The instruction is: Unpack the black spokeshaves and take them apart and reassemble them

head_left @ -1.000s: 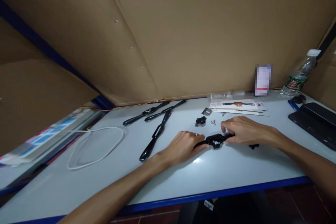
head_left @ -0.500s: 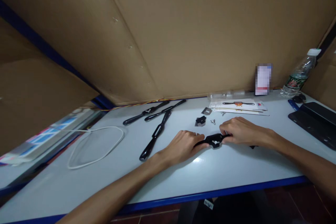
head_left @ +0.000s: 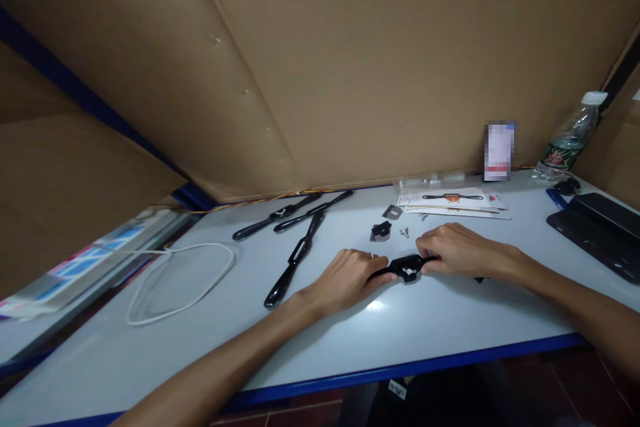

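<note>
A black spokeshave lies low over the table between my hands, its blade and a screw showing at the middle. My left hand is closed round its left handle, and my right hand grips the right one; both handles are mostly hidden by fingers. Just beyond are a black cap piece on a metal blade, a small screw and a loose flat blade. A dark piece shows partly under my right wrist.
Several black spokeshave bodies lie to the left, beside a looped white cable. Printed cards, a phone and a water bottle stand or lie at the back. A black case is at the right; cardboard walls enclose the table.
Both hands keep their hold on the spokeshave with hardly any movement. The whole view has shifted very slightly.
</note>
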`<state>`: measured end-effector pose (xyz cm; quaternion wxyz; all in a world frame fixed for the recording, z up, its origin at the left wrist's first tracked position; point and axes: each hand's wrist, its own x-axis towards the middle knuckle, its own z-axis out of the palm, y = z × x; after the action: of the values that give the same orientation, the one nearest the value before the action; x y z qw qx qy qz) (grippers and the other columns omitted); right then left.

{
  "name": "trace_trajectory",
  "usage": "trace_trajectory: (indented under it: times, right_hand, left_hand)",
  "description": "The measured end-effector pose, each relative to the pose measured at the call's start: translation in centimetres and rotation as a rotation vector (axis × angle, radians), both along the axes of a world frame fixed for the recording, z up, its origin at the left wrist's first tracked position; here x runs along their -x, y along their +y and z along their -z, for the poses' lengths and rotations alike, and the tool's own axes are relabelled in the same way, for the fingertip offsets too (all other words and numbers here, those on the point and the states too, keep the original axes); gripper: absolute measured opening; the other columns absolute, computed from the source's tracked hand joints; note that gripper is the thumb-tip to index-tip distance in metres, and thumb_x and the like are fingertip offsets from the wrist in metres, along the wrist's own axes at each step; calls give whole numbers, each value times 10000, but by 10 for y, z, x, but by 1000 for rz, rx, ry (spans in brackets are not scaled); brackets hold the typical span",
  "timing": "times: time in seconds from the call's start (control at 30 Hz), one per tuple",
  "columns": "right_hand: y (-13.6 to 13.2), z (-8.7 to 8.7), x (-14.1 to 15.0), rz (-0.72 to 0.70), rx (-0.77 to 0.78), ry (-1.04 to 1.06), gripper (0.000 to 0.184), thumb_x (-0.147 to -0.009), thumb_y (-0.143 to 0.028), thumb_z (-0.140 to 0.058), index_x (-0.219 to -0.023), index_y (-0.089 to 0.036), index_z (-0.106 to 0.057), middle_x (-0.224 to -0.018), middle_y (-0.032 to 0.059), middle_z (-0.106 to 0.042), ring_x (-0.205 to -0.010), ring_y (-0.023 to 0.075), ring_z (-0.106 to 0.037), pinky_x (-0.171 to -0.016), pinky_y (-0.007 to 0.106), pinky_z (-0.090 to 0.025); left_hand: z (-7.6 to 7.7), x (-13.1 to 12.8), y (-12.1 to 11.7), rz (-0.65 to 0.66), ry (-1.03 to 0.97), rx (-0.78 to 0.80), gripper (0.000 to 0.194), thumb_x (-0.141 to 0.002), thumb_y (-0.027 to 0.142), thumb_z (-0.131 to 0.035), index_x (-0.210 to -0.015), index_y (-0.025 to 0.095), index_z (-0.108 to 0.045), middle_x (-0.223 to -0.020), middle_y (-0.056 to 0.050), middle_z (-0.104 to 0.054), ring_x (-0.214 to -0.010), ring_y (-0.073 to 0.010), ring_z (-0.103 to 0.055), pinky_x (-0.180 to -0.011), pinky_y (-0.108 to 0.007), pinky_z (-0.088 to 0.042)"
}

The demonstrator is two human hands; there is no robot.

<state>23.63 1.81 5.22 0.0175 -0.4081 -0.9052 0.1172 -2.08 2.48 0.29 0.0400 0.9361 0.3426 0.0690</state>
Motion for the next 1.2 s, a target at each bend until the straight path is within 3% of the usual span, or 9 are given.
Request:
trace_trajectory:
  times: [0.17, 0.27, 0.47, 0.6, 0.67, 0.8, 0.97, 1.1, 1.2]
  right_hand:
    - [-2, -5, -3, -3, -6, 12, 48, -866, -226, -664, -854, -186, -641, -832, 48, -674, -737, 185, -563, -622, 301, -301]
    - [-8, -7, -3, 14, -38, 173, 118, -877, -223, -651, -988, -186, -663, -940, 61, -701, -775, 184, -590, -665, 299, -358]
    - [-22, 7, 13, -5, 3, 367, 216, -901, -85, -493, -984, -194, -660, -820, 23, -714, -702, 151, -602, -661, 286, -386]
    - [-23, 15, 21, 3, 239, 562, 203, -900, -101, -469, -1003, -195, -617, -794, 6, -729, -601, 125, -595, -606, 272, -415]
    - [-20, 14, 21, 64, 250, 674, 180, -913, -129, -458, -1006, -198, -596, -811, 5, -731, -565, 115, -580, -587, 271, -423]
    - [-16, 11, 13, 145, -65, 602, 153, -923, -171, -472, -971, -202, -614, -760, 14, -682, -624, 146, -567, -611, 298, -387]
    - [-20, 9, 13, 15, -42, 461, 211, -989, -215, -417, -1043, -211, -621, -736, 6, -658, -628, 142, -552, -630, 292, -367]
    - [-22, 7, 15, 105, -53, 445, 218, -996, -240, -401, -1006, -197, -615, -569, -49, -515, -517, 121, -430, -575, 285, -303]
    - [-20, 8, 15, 123, -26, 506, 203, -987, -219, -401, -1006, -199, -602, -620, -33, -578, -555, 123, -485, -598, 282, -330]
  left_hand:
    - [1, 0, 1, -4, 17, -8, 607, -1051, 613, -278, -783, 193, -624, -618, -21, -609, -538, -162, -509, -554, -310, -214]
    - [1, -1, 1, -3, 17, -16, 589, -1053, 602, -297, -795, 190, -630, -616, -22, -615, -538, -164, -519, -552, -312, -212]
    - [-2, -2, 1, 7, -1, -2, 548, -1051, 582, -353, -808, 184, -641, -649, -24, -641, -532, -151, -520, -545, -315, -220]
    - [-3, -2, 1, 10, -10, 18, 496, -1053, 556, -385, -885, 188, -672, -685, -19, -666, -545, -149, -534, -544, -313, -246]
    - [-3, -2, 0, 11, -16, 12, 510, -1054, 560, -372, -873, 187, -669, -681, -21, -659, -553, -153, -545, -547, -317, -256]
    - [-2, -2, 0, 5, -2, -6, 550, -1050, 583, -352, -796, 187, -635, -644, -24, -626, -542, -158, -531, -545, -324, -249]
    - [-2, -2, 0, 3, 1, -19, 567, -1052, 589, -336, -800, 188, -647, -634, -23, -615, -525, -154, -514, -546, -330, -243]
    - [-3, -2, 0, 9, 2, -22, 560, -1053, 586, -336, -801, 192, -645, -633, -19, -617, -526, -157, -512, -547, -330, -234]
    - [-3, -2, 0, 17, 0, -10, 553, -1053, 583, -337, -806, 191, -639, -655, -21, -636, -529, -152, -522, -549, -327, -225]
